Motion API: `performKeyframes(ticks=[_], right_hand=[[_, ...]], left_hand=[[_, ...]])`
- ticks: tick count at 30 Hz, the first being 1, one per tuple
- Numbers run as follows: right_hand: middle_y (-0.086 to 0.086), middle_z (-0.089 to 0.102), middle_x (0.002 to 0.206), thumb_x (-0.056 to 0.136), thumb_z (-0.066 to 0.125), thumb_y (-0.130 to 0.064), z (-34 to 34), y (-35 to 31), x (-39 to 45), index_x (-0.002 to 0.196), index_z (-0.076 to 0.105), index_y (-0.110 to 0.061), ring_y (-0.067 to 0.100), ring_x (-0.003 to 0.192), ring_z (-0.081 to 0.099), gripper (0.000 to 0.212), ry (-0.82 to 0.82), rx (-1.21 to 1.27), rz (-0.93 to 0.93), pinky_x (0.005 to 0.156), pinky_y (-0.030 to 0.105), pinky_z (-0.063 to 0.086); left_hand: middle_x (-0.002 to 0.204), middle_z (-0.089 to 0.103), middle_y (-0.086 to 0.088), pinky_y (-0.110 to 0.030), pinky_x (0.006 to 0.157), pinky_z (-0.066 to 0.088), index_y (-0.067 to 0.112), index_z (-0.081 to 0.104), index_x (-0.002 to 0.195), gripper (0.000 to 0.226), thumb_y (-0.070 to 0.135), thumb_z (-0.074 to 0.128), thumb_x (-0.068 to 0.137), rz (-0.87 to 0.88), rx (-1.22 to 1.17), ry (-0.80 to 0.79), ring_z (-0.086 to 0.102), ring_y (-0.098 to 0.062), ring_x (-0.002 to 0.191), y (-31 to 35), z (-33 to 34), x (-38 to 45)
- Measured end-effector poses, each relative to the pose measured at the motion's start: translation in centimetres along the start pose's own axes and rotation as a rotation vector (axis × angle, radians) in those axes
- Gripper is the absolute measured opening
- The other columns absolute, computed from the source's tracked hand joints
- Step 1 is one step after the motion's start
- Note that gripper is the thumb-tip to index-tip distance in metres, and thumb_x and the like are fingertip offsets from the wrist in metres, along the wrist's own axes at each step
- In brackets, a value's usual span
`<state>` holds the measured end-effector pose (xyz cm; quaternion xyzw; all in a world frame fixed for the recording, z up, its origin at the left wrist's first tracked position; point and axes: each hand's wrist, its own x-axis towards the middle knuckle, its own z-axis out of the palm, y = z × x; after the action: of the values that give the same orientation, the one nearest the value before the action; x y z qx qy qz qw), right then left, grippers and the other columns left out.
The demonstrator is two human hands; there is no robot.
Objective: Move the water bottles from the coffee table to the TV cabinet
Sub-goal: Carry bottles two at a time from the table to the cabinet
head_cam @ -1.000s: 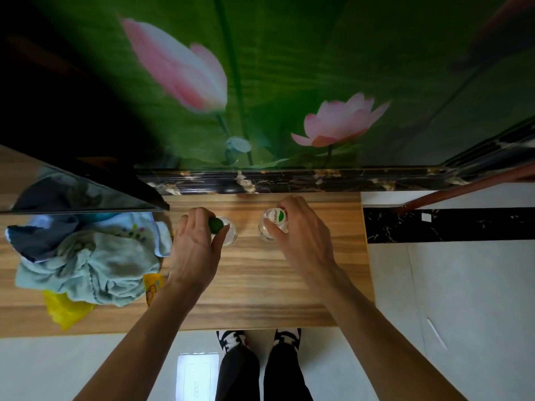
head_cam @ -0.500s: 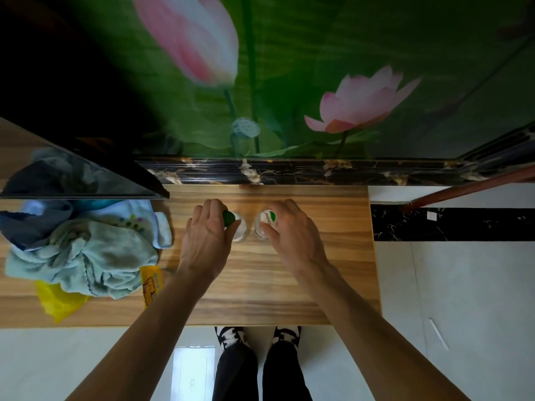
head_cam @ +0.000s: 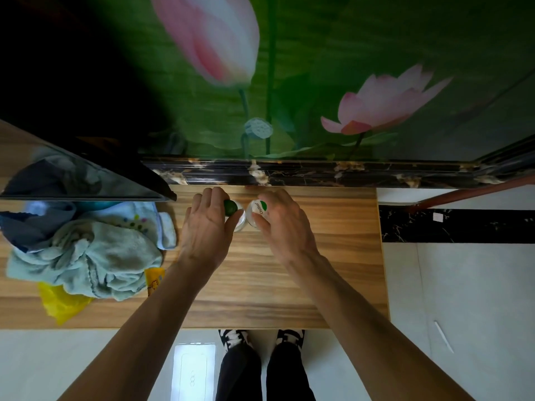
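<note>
A home living room: a wood-grain TV cabinet (head_cam: 289, 279) stands against a lotus-flower mural wall (head_cam: 362, 68) at 12 o'clock, a dark TV screen (head_cam: 81, 169) at 10 o'clock, crumpled towels (head_cam: 92, 256) at 9 o'clock, pale floor tiles (head_cam: 463, 299) at 3 o'clock.

The right-hand water bottle's label (head_cam: 259, 209) bears green script, seemingly "Cestbon"; nothing else is legible.
</note>
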<state>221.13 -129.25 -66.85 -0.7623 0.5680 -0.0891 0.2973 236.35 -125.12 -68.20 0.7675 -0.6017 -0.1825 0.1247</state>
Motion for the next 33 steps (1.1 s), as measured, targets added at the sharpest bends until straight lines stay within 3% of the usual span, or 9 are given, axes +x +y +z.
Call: performKeyframes(ticks=[8,14,18,22,25,29,33], right_hand=[[0.004,0.055,0.141,0.099,0.066,-0.027,0.3,-0.6,-0.2,0.148,0.048,-0.021,0.023,0.122,0.061,0.052,0.004,0.023,0.047,0.092,0.038,0.056],[-0.002,0.055,0.141,0.097,0.067,-0.035,-0.5,-0.7,-1.4,0.151,0.038,-0.029,0.020,0.127,0.055,0.061,-0.006,-0.092,0.071,0.087,0.035,0.053],[-0.003,0.053,0.144,0.096,0.069,-0.034,-1.9,-0.9,-2.7,0.148,0.041,-0.027,0.018,0.130,0.052,0.060,0.028,-0.088,0.061,0.095,0.035,0.054],[0.001,0.039,0.161,0.100,0.062,-0.040,-4.4,-1.7,-4.4,0.156,0.034,-0.021,0.018,0.149,0.034,0.065,0.038,-0.083,0.031,0.117,0.037,0.038],[0.003,0.025,0.169,0.104,0.053,-0.046,-7.7,-3.3,-6.0,0.162,0.027,-0.017,0.019,0.157,0.019,0.070,0.036,-0.098,-0.022,0.124,0.034,0.020],[0.002,0.021,0.171,0.104,0.048,-0.052,-13.2,-6.4,-8.5,0.163,0.024,-0.016,0.017,0.159,0.013,0.073,0.051,-0.138,-0.088,0.126,0.034,0.013],[0.000,0.013,0.173,0.104,0.044,-0.059,-18.5,-9.4,-11.3,0.164,0.016,-0.019,0.017,0.160,0.006,0.078,0.054,-0.188,-0.167,0.129,0.041,0.012]], left_hand=[[0.114,0.058,-0.011,-0.047,0.083,0.049,0.009,0.056,0.119,0.034,0.032,0.066,0.096,-0.064,0.017,-0.030,0.057,-0.033,0.105,-0.1,-0.3,0.2],[0.118,0.058,-0.012,-0.046,0.086,0.050,0.008,0.057,0.124,0.038,0.027,0.069,0.094,-0.095,-0.022,-0.072,0.058,-0.033,0.110,-0.7,-0.9,-0.1],[0.122,0.058,-0.011,-0.046,0.084,0.051,0.010,0.056,0.129,0.042,0.030,0.068,0.094,-0.088,-0.036,-0.065,0.059,-0.034,0.112,-0.3,-1.8,-0.9],[0.123,0.058,-0.012,-0.047,0.088,0.053,0.009,0.054,0.133,0.047,0.032,0.066,0.094,-0.026,-0.048,-0.021,0.057,-0.034,0.113,0.8,-4.3,-2.4],[0.128,0.058,-0.010,-0.045,0.096,0.053,0.010,0.051,0.138,0.051,0.035,0.063,0.095,0.004,-0.121,0.014,0.055,-0.029,0.119,2.0,-7.6,-4.2],[0.138,0.054,-0.003,-0.034,0.103,0.046,0.018,0.041,0.148,0.058,0.044,0.058,0.099,-0.015,-0.209,0.070,0.047,-0.017,0.126,3.8,-12.9,-7.9],[0.142,0.053,-0.006,-0.043,0.113,0.043,0.012,0.040,0.150,0.064,0.049,0.052,0.099,-0.008,-0.208,0.134,0.049,-0.025,0.132,6.2,-18.6,-12.1]])
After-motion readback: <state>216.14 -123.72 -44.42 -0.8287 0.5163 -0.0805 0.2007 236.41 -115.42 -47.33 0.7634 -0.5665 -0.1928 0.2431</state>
